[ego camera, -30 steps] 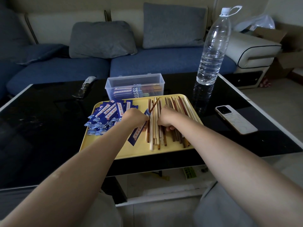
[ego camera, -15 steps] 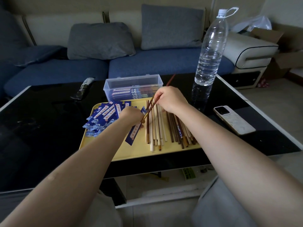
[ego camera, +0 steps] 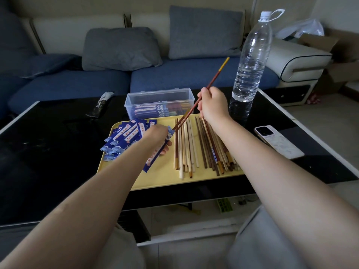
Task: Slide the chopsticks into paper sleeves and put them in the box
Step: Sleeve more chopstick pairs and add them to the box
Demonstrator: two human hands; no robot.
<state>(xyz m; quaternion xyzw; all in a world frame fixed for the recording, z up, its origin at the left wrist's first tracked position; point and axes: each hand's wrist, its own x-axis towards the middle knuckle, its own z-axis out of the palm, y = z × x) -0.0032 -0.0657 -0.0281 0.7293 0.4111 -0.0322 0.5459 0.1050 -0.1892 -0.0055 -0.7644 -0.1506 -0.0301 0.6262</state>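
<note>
Now reddish-brown chopsticks (ego camera: 211,83), yellow-banded top, tilted.

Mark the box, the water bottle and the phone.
box (ego camera: 155,98), head view, on its clear front wall.
water bottle (ego camera: 250,61), head view, on the middle of its clear body.
phone (ego camera: 279,142), head view, on its white back.

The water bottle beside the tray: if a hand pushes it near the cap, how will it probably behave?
The bottle is tall and narrow and stands upright on the table, so a push near the cap would probably tip it rather than slide it. Its water fills only the lower part, which likely steadies the base a little. The thin clear wall may dent under a grip.
</note>
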